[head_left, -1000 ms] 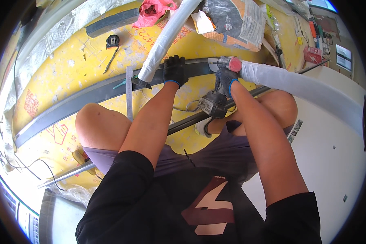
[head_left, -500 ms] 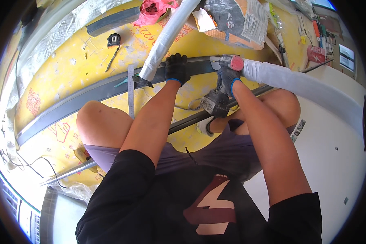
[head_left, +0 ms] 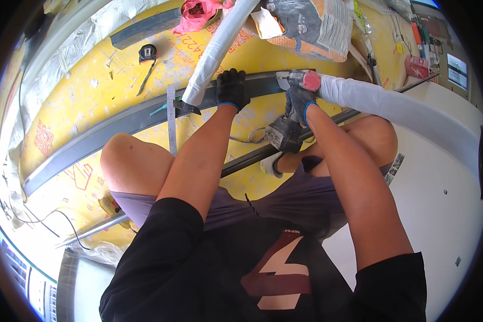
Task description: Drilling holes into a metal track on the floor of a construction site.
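Note:
A long dark grey metal profile [head_left: 112, 124] lies across the yellow boards in front of my knees. My left hand [head_left: 233, 90], in a black glove, is closed over it right of its middle, gripping its edge. At its right end, my right hand [head_left: 299, 101], also gloved, is wrapped round the handle of a cordless drill [head_left: 284, 134]. The drill's red rear end is up and its nose points left along the profile; the bit's tip is hard to make out. Left of my left hand, a steel ruler [head_left: 171, 121] and a black-tipped tool [head_left: 189, 108] rest at the profile.
White-wrapped tubes [head_left: 218, 51] [head_left: 402, 110] reach in from the top and right. A tape measure [head_left: 147, 52], a pink plastic bag [head_left: 196, 16] and a paper sack [head_left: 327, 32] lie beyond the profile. A dark bar [head_left: 252, 157] crosses near my legs.
The view shifts very slightly. Both hands keep their places, the left on the profile and the right on the drill.

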### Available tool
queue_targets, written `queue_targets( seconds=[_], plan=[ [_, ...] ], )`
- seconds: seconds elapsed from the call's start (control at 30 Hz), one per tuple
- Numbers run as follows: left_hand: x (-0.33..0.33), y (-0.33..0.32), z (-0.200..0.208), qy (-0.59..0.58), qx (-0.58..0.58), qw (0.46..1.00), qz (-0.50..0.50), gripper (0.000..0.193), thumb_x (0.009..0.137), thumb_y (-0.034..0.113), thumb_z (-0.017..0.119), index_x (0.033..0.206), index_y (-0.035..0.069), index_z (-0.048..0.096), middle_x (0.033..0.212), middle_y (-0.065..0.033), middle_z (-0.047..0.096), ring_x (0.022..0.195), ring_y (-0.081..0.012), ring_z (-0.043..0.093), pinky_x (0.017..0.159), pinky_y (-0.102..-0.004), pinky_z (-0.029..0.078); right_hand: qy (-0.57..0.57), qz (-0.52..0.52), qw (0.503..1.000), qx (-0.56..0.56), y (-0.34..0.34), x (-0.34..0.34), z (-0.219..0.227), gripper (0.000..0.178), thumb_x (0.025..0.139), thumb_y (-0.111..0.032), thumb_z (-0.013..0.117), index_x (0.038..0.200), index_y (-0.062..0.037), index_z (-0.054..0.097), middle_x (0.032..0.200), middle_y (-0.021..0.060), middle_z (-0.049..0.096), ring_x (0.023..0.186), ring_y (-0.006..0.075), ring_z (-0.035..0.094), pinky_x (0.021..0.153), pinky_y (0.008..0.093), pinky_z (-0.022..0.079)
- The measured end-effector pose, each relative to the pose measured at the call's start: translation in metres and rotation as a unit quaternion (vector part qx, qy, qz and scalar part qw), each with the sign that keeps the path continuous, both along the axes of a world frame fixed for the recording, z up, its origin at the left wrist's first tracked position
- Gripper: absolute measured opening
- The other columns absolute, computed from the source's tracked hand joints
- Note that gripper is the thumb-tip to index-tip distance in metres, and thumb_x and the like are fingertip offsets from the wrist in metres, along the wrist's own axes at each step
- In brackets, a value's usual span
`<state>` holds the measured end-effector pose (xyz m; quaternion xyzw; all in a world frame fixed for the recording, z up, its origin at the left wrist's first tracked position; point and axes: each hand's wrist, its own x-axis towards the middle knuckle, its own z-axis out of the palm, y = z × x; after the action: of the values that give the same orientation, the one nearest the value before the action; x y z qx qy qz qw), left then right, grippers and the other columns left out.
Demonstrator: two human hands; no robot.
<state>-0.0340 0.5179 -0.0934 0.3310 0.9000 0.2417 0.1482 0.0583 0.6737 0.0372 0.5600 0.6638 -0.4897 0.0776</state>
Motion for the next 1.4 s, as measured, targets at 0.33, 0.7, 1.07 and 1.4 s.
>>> queue_targets(
  seconds=[0.33,0.7,1.07,1.4],
  plan=[
    [-0.002,-0.001,0.0,0.007,-0.001,1.0,-0.007,0.064,0.057,0.03,0.08,0.113,0.015,0.052,0.107,-0.0128,0.051,0.106,-0.0334,0.05,0.093,-0.048,0.039,-0.055,0.06,0.997,0.011,0.01,0.001,-0.008,0.012,0.089,-0.021,0.053,0.08,-0.0127,0.054,0.064,0.0115,0.056,0.052,0.0252,0.056,0.051,0.0384,0.045],
    [0.002,-0.003,0.001,0.006,0.002,1.0,-0.016,0.062,0.058,0.032,0.077,0.112,0.012,0.054,0.106,-0.013,0.052,0.106,-0.0328,0.051,0.092,-0.0482,0.039,0.041,-0.104,0.99,-0.087,0.004,0.005,-0.004,0.01,0.083,-0.014,0.066,0.079,-0.0095,0.057,0.059,0.0058,0.053,0.042,0.0183,0.048,0.042,0.0339,0.039],
    [0.003,-0.007,-0.008,0.064,0.119,0.991,0.012,0.088,0.055,0.05,0.086,0.127,0.013,0.051,0.12,-0.0117,0.053,0.114,-0.0317,0.049,0.101,-0.0496,0.031,0.117,-0.116,0.984,-0.061,-0.055,0.03,0.094,0.015,0.084,-0.017,0.069,0.088,-0.0045,0.061,0.06,0.0044,0.054,0.045,0.0139,0.05,0.043,0.0289,0.039],
    [-0.017,0.012,0.018,0.032,0.223,0.97,0.095,0.019,0.086,0.008,0.059,0.103,0.01,0.065,0.097,-0.0173,0.065,0.094,-0.038,0.061,0.082,-0.046,0.048,0.097,-0.196,0.975,-0.05,-0.089,0.149,0.247,0.016,0.094,-0.014,0.056,0.099,0.0008,0.058,0.074,0.0028,0.051,0.065,0.0106,0.049,0.055,0.025,0.037]
  ],
)
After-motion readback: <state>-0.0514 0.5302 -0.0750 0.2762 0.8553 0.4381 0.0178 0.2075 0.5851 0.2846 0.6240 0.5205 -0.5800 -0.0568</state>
